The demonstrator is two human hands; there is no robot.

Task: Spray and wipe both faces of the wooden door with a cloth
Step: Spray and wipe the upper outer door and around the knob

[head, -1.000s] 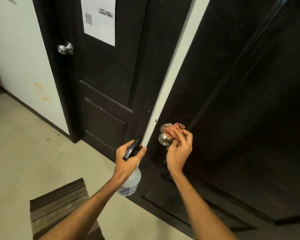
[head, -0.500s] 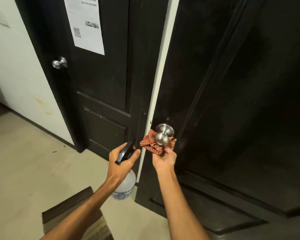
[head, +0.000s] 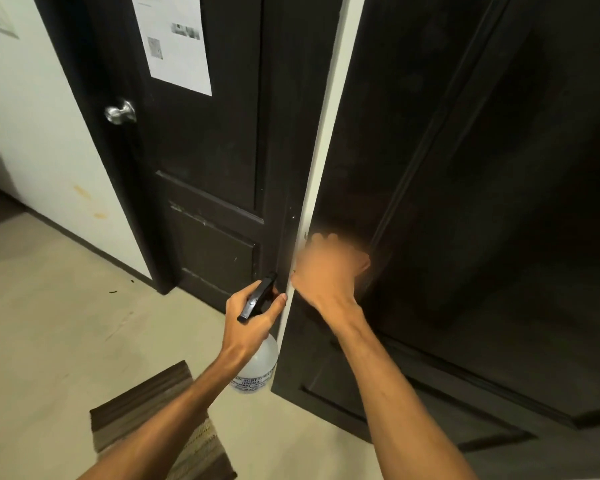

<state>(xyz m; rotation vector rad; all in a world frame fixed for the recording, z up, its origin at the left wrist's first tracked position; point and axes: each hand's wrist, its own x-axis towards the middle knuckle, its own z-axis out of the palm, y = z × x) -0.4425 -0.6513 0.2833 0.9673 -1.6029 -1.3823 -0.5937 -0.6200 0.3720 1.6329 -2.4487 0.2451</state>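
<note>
now that the right hand (head: 329, 268) hides knob and cloth, knob-wiping continues.
its blurred grip is unreadable; left hand (head: 250, 320) clamps the spray bottle (head: 257, 368).

Indoor light was dim and even — the dark door (head: 465, 168) swallowed detail. The right hand (head: 329, 268) was motion-blurred; edges bowed.

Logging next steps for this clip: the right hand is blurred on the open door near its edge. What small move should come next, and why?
Probably sweep the right hand out across the door's wide dark panel. It is motion-blurred by the white edge, most of that face lies beyond it, and the left hand just holds the spray bottle low.
</note>
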